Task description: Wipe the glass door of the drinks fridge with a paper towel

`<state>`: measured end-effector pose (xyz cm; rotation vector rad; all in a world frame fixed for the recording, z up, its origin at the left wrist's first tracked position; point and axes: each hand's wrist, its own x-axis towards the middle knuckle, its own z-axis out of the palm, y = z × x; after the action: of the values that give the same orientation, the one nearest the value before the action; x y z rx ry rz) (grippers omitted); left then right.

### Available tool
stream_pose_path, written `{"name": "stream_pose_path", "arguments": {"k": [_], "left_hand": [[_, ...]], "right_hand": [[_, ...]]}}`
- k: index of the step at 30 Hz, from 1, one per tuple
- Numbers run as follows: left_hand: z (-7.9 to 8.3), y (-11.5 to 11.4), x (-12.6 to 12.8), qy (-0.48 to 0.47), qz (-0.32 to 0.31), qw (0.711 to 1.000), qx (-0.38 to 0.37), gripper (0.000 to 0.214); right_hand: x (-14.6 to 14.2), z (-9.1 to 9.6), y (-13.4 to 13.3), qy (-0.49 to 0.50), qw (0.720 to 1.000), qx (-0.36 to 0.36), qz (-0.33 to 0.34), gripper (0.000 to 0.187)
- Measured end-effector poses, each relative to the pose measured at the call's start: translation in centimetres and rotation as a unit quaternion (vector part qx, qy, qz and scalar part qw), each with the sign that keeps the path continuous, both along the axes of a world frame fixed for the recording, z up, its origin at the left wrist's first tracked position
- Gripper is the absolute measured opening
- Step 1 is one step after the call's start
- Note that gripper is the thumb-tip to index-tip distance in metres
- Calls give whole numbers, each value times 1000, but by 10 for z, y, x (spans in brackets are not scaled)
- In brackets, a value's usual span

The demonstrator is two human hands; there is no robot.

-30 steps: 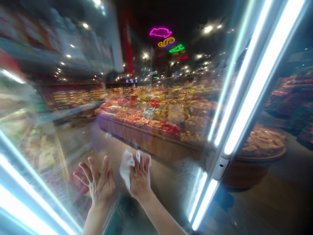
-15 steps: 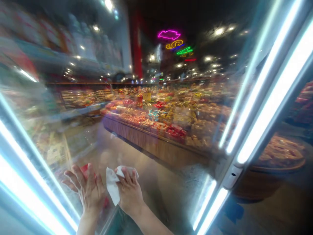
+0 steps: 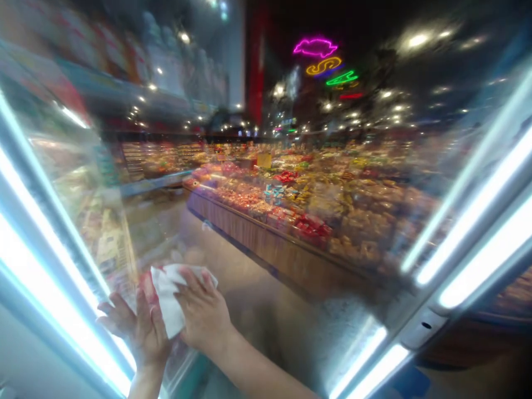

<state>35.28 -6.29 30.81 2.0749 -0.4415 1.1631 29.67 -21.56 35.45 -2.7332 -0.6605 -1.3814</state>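
Note:
My right hand (image 3: 208,316) presses a white paper wipe (image 3: 165,293) against what looks like a clear glass pane (image 3: 286,338). The fingers lie over the right part of the wipe, and its loose left part spreads toward my other hand. Close by on the left, my left hand (image 3: 143,332) is open with its fingers spread, palm toward the glass. Whether that palm touches the pane I cannot tell. A blurred red patch (image 3: 146,285) shows just past the left fingertips; its kind is unclear.
Bright light tubes (image 3: 45,221) run along the left side, and more tubes (image 3: 477,221) slant down the right. Beyond the glass stands a long wooden display counter (image 3: 249,224) heaped with colourful wrapped goods. Neon signs (image 3: 324,65) glow above.
My right hand has moved left with the wipe, nearer my left hand, and the wipe looks more spread out. The view has shifted, so the background sits further right.

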Motion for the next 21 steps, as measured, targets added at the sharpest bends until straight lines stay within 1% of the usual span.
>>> {"name": "stream_pose_path", "arguments": {"k": [1, 2, 3, 4, 6, 7, 8, 9, 10, 11, 13, 14, 15, 16, 19, 20, 21], "left_hand": [[2, -1, -3, -18, 18, 1000, 8, 79], [3, -3, -6, -33, 32, 999, 13, 78], [5, -6, -9, -40, 38, 998, 16, 79], [6, -9, -14, -39, 34, 999, 18, 79], [7, -15, -23, -34, 17, 999, 19, 81], [6, -19, -29, -36, 6, 999, 18, 81], [6, -23, -34, -41, -6, 999, 19, 81], [6, -28, -40, -50, -20, 998, 22, 81], [6, -34, -46, -59, -33, 997, 28, 82], [6, -42, -52, -67, -47, 996, 37, 83], [8, -61, -64, -80, -73, 992, 62, 88], [7, -73, -70, -85, -87, 990, 76, 91], [6, -86, -77, -89, -103, 987, 90, 94], [3, -99, -84, -92, -121, 983, 106, 96], [-8, -137, -102, -112, -190, 964, 148, 95], [-12, -147, -106, -123, -212, 957, 156, 92], [-15, -156, -109, -134, -229, 951, 157, 90]], "right_hand": [[3, 13, 4, 13, 1000, 7, -3, 45], [5, 19, 6, 21, 1000, 10, -4, 47], [3, 17, 5, 26, 1000, 3, -5, 48], [-2, 6, -1, 20, 1000, -6, -6, 47], [-20, -33, -26, -6, 999, -27, -20, 43], [-32, -54, -44, -28, 999, -24, -36, 39], [-45, -70, -65, -48, 997, -17, -59, 36], [-58, -80, -87, -65, 994, -4, -91, 37], [-69, -83, -110, -91, 987, 23, -134, 40], [-79, -81, -131, -110, 975, 50, -185, 46], [-94, -67, -163, -134, 949, 94, -270, 59], [-100, -63, -174, -134, 940, 103, -295, 64], [-104, -63, -180, -131, 938, 101, -306, 69], [-108, -68, -183, -126, 938, 91, -308, 72], [-119, -94, -186, -135, 940, 53, -308, 81], [-122, -98, -190, -144, 936, 51, -316, 83], [-124, -97, -196, -154, 930, 59, -327, 85]]}}
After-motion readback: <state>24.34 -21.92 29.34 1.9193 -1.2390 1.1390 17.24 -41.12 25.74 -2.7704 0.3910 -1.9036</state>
